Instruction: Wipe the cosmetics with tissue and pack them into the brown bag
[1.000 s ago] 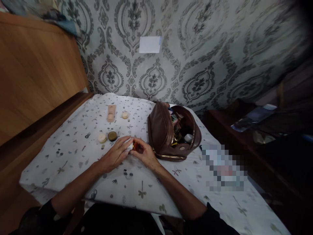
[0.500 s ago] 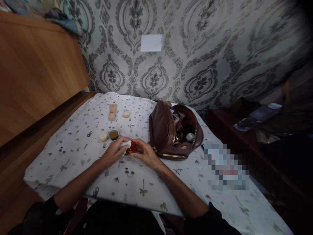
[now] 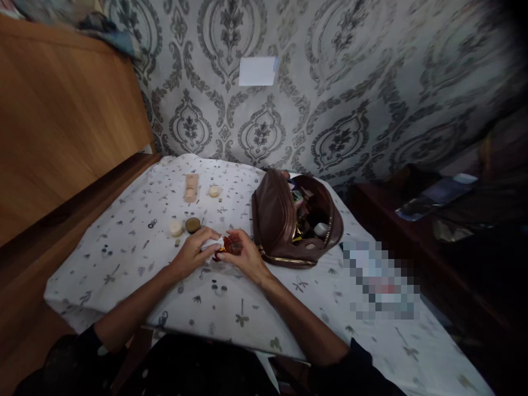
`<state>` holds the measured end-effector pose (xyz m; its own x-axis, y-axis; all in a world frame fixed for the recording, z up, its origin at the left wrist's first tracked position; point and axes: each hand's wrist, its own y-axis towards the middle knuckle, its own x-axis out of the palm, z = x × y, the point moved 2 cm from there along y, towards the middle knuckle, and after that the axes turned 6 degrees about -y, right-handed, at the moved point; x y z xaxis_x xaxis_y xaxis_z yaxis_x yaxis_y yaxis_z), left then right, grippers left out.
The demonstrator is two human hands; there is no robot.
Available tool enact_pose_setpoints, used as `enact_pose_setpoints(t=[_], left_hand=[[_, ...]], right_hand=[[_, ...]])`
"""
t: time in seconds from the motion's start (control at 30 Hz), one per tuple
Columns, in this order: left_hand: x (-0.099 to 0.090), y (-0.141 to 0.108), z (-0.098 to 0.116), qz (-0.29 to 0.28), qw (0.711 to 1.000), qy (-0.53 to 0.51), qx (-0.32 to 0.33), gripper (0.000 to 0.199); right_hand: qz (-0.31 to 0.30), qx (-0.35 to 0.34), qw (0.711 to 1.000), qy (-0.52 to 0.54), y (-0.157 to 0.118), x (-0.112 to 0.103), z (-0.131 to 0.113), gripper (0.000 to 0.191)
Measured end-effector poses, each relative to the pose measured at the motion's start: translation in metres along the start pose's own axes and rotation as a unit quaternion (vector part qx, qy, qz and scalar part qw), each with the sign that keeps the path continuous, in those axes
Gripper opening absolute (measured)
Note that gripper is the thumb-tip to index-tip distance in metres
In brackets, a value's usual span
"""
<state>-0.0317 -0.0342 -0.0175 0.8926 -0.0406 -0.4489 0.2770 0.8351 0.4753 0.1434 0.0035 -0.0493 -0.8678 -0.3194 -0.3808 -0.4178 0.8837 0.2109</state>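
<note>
My left hand [image 3: 191,257] is closed on a small white cloth or tissue [image 3: 212,243] and presses it against a small amber-red object with a gold part [image 3: 223,250]. My right hand [image 3: 248,259] grips that amber-red object from the other side, thumb and fingers curved around it. Its exact kind is hidden by the fingers. Just beyond my left hand lie a dark olive round jar [image 3: 192,224] and a cream-coloured round jar [image 3: 176,228]. Farther back are a beige tube [image 3: 191,188] and a small cream pot [image 3: 213,191].
An open brown cosmetic bag [image 3: 272,206] full of small items stands right of my hands. Beyond it on the cloth-covered table [image 3: 247,308] is a blurred-out patch. A patterned wall rises behind, and a wooden cabinet [image 3: 70,110] stands at left.
My hands still hold the white cloth and the amber-red object together. The right fingers have shifted their grip slightly, and the object has turned a little.
</note>
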Motion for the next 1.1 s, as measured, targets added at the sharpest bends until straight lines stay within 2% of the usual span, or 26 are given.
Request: enact_pose_setpoints(t=[0.13,0.3,0.6,0.8,1.0,1.1], left_hand=[[0.000,0.000,0.000,0.001,1.000,0.000,0.005,0.019],[0.000,0.000,0.000,0.002,1.000,0.007,0.017,0.019],[0.000,-0.001,-0.002,0.009,1.000,0.017,-0.015,0.021],[0.001,0.000,0.002,0.025,0.998,0.051,-0.030,0.020],[0.008,-0.003,0.003,0.045,0.995,0.088,-0.019,0.023],[0.010,-0.006,0.000,0.059,0.993,0.103,-0.011,0.028]], right_hand=[[0.012,-0.008,0.998,-0.069,-0.001,-0.006,-0.009,0.050],[-0.008,-0.011,0.992,-0.127,-0.002,-0.007,-0.013,0.040],[-0.029,-0.068,0.996,-0.056,0.002,-0.011,-0.010,0.040],[-0.031,-0.103,0.992,-0.072,0.000,-0.010,-0.014,0.032],[-0.010,-0.054,0.991,-0.122,-0.002,-0.003,-0.008,0.038],[-0.020,-0.041,0.991,-0.126,-0.001,-0.002,-0.002,0.056]])
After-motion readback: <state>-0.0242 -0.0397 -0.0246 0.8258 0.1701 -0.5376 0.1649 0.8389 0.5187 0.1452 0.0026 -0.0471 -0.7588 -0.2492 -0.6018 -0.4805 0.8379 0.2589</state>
